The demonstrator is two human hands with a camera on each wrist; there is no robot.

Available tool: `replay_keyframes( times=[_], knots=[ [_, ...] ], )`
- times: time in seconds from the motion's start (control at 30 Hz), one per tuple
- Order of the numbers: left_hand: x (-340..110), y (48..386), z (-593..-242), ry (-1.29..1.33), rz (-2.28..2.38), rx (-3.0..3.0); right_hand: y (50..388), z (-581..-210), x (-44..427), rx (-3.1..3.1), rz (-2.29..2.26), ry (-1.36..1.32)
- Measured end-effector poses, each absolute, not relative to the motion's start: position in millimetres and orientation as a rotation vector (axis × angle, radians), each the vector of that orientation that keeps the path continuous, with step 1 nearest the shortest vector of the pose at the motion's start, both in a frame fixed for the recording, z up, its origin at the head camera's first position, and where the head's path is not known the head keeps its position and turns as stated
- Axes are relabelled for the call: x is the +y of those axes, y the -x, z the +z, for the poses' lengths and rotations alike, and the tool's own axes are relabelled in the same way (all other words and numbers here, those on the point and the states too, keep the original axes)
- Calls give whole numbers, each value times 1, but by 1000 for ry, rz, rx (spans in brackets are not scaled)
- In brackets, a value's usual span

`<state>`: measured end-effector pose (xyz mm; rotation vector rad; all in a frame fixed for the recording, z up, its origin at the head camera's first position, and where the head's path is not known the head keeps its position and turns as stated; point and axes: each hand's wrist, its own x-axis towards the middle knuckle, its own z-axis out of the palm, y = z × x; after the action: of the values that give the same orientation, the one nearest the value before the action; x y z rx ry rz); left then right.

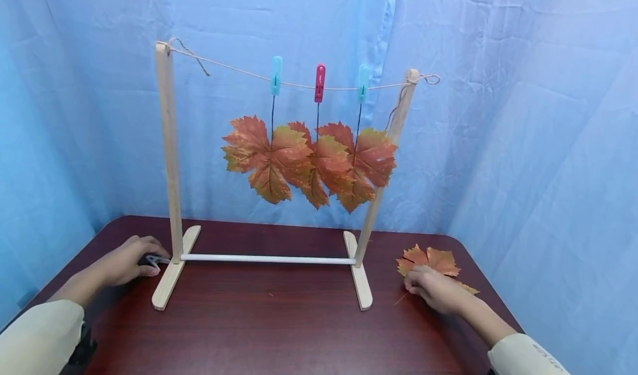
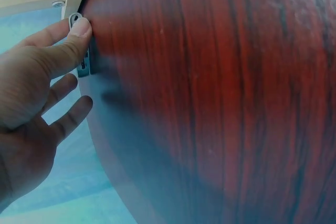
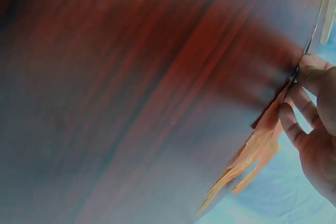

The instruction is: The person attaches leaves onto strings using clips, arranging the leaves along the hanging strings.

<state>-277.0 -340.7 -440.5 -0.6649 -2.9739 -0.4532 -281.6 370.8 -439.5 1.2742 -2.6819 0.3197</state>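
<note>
At the table's left, beside the rack's left foot, my left hand (image 1: 132, 260) pinches a greyish clothespin (image 1: 158, 260) between thumb and forefinger. In the left wrist view part of that clothespin (image 2: 84, 65) shows below the thumb, while the other fingers are spread apart. On the right, my right hand (image 1: 435, 287) pinches an orange artificial leaf (image 1: 441, 261) by its thin stem, close to the tabletop. The right wrist view shows the stem (image 3: 315, 27) between thumb and fingertips and the leaf (image 3: 257, 148) trailing below. Another leaf (image 1: 468, 287) lies partly hidden beneath.
A wooden rack (image 1: 171, 153) with a white crossbar (image 1: 269, 259) stands on the dark red table (image 1: 269, 330). Along its string, two blue clothespins (image 1: 276, 76) and a red clothespin (image 1: 320, 82) hold overlapping leaves (image 1: 269, 159) by their stems. Blue curtains (image 1: 498, 114) surround the table.
</note>
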Motion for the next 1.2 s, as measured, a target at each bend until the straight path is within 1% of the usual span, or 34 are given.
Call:
replay_keyframes(
  times=[0.27,0.4,0.77,1.0,1.2],
  knots=[
    [-339,278,-442,606,-492,-2999,278,-440,357,-2668,26,-1258],
    [-337,278,-442,566,-532,-3011,273,-435,350,-2735,-21,-1218],
    [-340,276,-440,468,-658,-2959,272,-421,342,-2878,296,-1066],
    [-342,269,-436,353,-736,-2906,273,-414,328,-2816,400,-1093],
    [-337,260,-423,329,-781,-2836,270,-405,311,-2870,554,-1090]
  ],
)
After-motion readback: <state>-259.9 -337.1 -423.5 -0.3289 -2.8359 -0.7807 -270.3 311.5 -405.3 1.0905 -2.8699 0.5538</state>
